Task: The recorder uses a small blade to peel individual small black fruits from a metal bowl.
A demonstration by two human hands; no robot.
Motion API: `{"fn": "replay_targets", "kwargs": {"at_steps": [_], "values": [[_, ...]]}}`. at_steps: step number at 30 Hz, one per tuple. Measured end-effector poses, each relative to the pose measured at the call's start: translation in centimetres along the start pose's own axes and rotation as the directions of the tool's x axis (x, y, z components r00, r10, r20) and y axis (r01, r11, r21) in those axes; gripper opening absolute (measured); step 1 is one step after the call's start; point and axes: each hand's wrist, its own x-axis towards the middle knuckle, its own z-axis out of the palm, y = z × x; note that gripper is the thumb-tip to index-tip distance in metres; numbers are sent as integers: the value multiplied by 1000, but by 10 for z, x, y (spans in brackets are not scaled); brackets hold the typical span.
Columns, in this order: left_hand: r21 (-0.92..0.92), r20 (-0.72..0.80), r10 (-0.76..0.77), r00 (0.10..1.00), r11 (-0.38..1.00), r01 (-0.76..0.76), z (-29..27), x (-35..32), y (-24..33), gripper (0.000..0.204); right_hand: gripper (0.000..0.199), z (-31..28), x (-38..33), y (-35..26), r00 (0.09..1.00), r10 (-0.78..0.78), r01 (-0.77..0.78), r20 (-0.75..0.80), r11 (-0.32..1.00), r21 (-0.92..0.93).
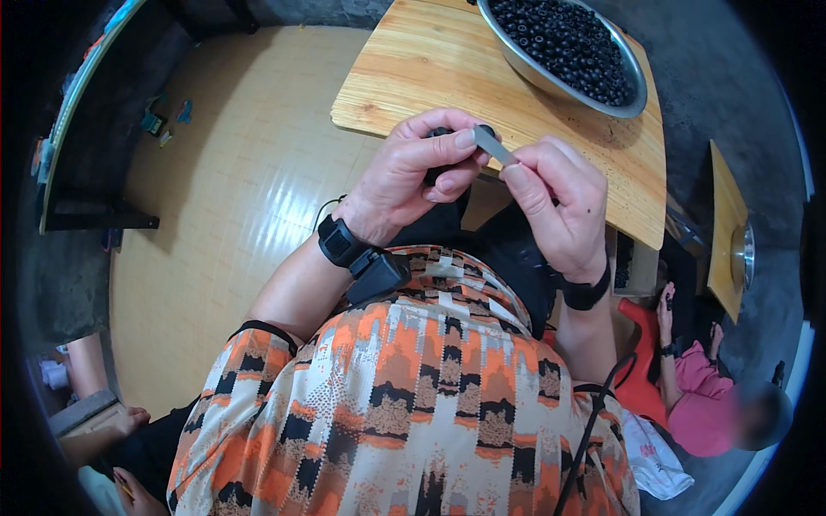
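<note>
At frame centre, the left hand (422,168) clamps a small black object (440,133); the right hand (559,202) pinches a flat grey strip (495,146) against it, below the metal bowl (525,73) of black beads (568,43).

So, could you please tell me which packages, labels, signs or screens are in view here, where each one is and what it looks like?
White plastic bag: on the floor at lower right, beside the red chair; crumpled, white with faint markings.
Small colourful packets: on the pale floor at upper left, by the dark shelf; flat, green and blue, too small to tell more.
No signs or screens show.
</note>
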Motion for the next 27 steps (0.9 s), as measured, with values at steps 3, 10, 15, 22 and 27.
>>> {"fn": "replay_targets", "kwargs": {"at_steps": [3,10,15,22,27], "values": [[-2,12,4,1000,1000,-4,0,-1,-1,17,16,4,3,-1,999,-37,36,-36,999,-7],[-24,42,5,999,1000,-4,-1,-1,-1,14,16,2,4,-2,998,-61,60,-36,998,-27],[-25,52,-16,999,1000,17,-3,0,1,13,17,0,4,0,999,-38,37,-16,999,-16],[69,21,11,1000,998,-12,-4,-1,-1,19,20,-4,6,1,998,33,-36,54,998,60],[77,138,8,990,997,-19,2,-3,3,16,22,-5,3,46,985,153,-160,-83,983,-85]]}}
